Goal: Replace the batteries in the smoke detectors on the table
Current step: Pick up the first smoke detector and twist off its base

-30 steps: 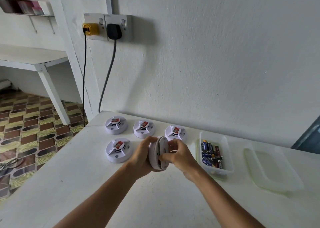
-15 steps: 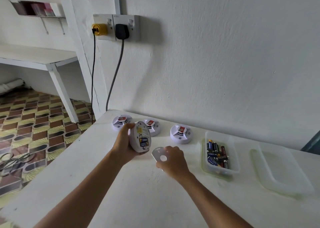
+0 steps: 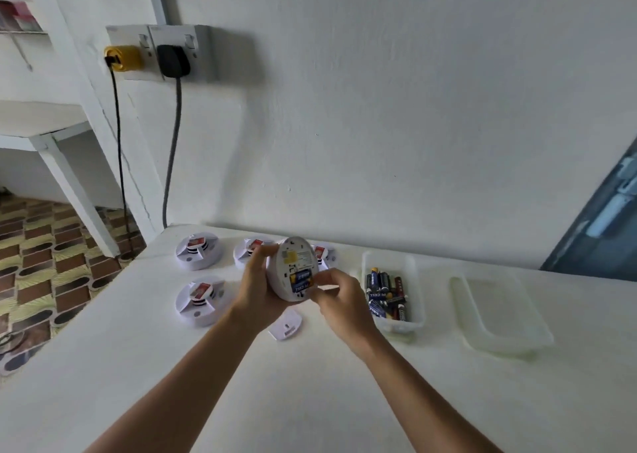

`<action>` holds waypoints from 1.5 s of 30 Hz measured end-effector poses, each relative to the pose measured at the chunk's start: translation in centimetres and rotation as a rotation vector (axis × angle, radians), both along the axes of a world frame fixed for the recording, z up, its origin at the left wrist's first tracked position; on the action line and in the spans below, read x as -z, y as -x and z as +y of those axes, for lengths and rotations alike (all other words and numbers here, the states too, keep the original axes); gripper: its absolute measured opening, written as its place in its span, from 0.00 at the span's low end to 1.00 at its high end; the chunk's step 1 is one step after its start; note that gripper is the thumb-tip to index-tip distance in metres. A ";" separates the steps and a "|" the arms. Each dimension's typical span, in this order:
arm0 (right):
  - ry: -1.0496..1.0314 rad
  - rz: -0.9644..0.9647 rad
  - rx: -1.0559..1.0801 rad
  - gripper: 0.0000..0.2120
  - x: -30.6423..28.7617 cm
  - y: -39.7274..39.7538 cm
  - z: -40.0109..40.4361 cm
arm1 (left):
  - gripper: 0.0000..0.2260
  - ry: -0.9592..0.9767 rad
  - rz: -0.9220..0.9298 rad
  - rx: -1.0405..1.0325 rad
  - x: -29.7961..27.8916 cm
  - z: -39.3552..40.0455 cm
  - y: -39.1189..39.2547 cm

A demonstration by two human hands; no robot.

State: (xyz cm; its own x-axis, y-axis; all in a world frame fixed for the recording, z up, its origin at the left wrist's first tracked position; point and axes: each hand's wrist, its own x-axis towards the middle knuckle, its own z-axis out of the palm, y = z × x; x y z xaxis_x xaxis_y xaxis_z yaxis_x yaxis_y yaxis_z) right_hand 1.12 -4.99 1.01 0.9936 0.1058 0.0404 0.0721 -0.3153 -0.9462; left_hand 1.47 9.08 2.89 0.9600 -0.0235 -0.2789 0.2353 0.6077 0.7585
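My left hand holds a white smoke detector upright above the table, its back facing me with blue batteries showing in the open compartment. My right hand has its fingertips at the right edge of those batteries. The detector's removed back plate lies flat on the table beneath my hands. Other detectors rest face up: one at the far left, one at the near left, one partly behind my left hand, and one behind the held detector.
A clear tub with several loose batteries stands to the right of my hands. Further right lies a clear lid. The white table meets the wall at the back; two plugs with cables hang at the back left.
My right hand put the back plate down on the table and came up to the batteries. My left hand carried the detector rightward, toward the middle.
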 end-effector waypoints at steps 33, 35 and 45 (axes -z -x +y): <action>-0.668 0.357 0.231 0.05 -1.6 -4.8 -29.8 | 0.21 -0.531 -0.349 -0.096 -1.5 -32.8 -3.5; -0.489 0.248 0.352 0.06 -1.0 -5.9 -29.8 | 0.19 -0.479 -0.309 -0.118 -1.6 -32.1 -3.9; 0.701 0.123 0.103 0.05 0.5 -9.7 -26.8 | 0.14 -0.494 -0.209 -0.066 -0.7 -29.2 -5.5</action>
